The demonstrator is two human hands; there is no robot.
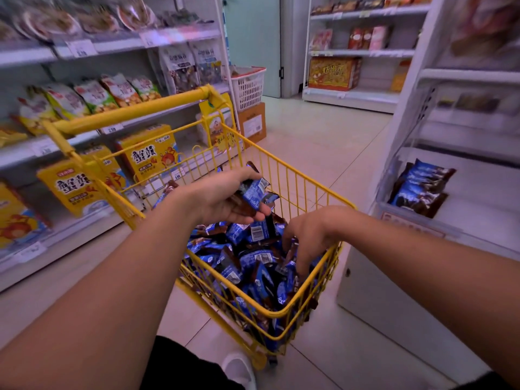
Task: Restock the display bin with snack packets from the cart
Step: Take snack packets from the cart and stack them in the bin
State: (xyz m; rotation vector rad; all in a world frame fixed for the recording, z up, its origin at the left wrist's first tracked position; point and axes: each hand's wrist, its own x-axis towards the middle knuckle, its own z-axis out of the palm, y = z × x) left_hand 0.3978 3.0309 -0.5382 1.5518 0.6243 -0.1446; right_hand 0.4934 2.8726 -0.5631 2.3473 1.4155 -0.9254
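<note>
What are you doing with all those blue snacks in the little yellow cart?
A person is refilling a shop display. The left hand holds a few blue snack packets above the yellow cart, which is full of them. The right hand reaches down into the pile with curled fingers. The display bin on the right has only a small stack of packets so far.

Bare forearms (112,277), black trousers (180,367), white shoe (239,370)
</note>
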